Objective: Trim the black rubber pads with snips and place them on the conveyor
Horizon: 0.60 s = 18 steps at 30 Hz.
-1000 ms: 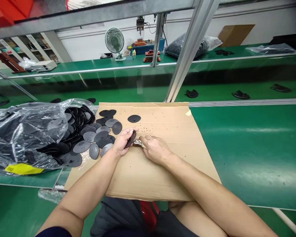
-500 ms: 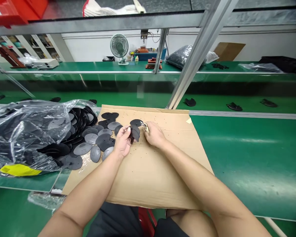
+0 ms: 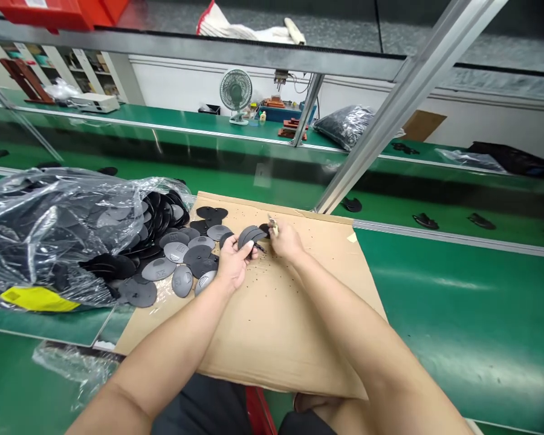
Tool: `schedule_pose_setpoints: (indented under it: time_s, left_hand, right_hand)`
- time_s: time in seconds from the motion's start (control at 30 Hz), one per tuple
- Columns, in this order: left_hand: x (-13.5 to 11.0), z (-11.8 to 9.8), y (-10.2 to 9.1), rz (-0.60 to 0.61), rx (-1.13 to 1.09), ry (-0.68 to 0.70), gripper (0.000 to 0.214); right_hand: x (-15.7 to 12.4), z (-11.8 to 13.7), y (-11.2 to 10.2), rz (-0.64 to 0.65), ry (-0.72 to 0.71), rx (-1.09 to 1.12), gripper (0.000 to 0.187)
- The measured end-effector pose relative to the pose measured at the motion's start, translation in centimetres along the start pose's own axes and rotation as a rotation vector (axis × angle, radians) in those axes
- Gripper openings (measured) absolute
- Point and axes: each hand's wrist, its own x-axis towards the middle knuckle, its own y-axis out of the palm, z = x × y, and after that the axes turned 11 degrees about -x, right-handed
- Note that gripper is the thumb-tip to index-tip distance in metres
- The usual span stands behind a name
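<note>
My left hand (image 3: 233,264) is closed on a dark grey oval plastic piece (image 3: 250,234), gripped between thumb and fingers above the cardboard sheet (image 3: 299,326). Close by on the right, my right hand (image 3: 288,241) wraps round a small pair of nippers (image 3: 274,227) with pale yellowish handles, the tips pointing up and away from me. Right-hand fingers are next to the far end of the held piece; whether they touch it, I cannot tell. Several loose oval pieces (image 3: 176,252) lie overlapping left of my left hand. Tiny black bits are scattered over the cardboard.
A clear plastic bag (image 3: 40,241) full of black pieces lies open at the left. Beyond the cardboard runs a green conveyor (image 3: 281,187) with spaced-out black parts (image 3: 425,221). A slanting metal post (image 3: 381,139) rises behind the cardboard, under an overhead shelf (image 3: 254,48).
The held piece has turned in my left hand, now showing its broad curved face. My right hand has shifted slightly, bringing its fingers nearer the piece. The camera view has tilted.
</note>
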Motion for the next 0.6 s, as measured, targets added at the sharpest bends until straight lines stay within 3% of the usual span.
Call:
schedule_pose_setpoints:
  time_s: [0.07,0.13,0.23,0.3,0.37,0.47,0.6]
  left_hand:
    - [0.0,0.1,0.0,0.020,-0.002,-0.005,0.049]
    - [0.1,0.3,-0.1,0.010,0.006,-0.019,0.042]
    - [-0.1,0.3,0.0,0.003,0.033,-0.070,0.042]
    - [-0.5,0.3,0.1,0.041,0.066,-0.134,0.047]
    - [-0.9,0.4,0.3,0.104,0.114,-0.200,0.051]
    - [-1.4,0.6,0.3,0.137,0.185,-0.224,0.057]
    - [-1.3,0.9,0.2,0.024,0.222,-0.121,0.057]
  right_hand:
    - [-1.0,-0.9,-1.0,-0.072,0.151,0.306,0.013]
    - [-2.2,-1.6,-2.2,-0.031,0.259,0.725,0.021]
    - [-4.4,-1.7,-3.7,0.262,0.292,1.146,0.031]
    - [-5.6,-1.4,-4.0,0.426,0.291,1.260,0.031]
    - [-6.4,-1.2,-3.6,0.500,0.302,1.318,0.030]
    - [-6.9,-1.0,-2.3,0.441,0.309,1.348,0.026]
    - [-7.7,-0.9,-0.5,0.114,0.256,1.266,0.034]
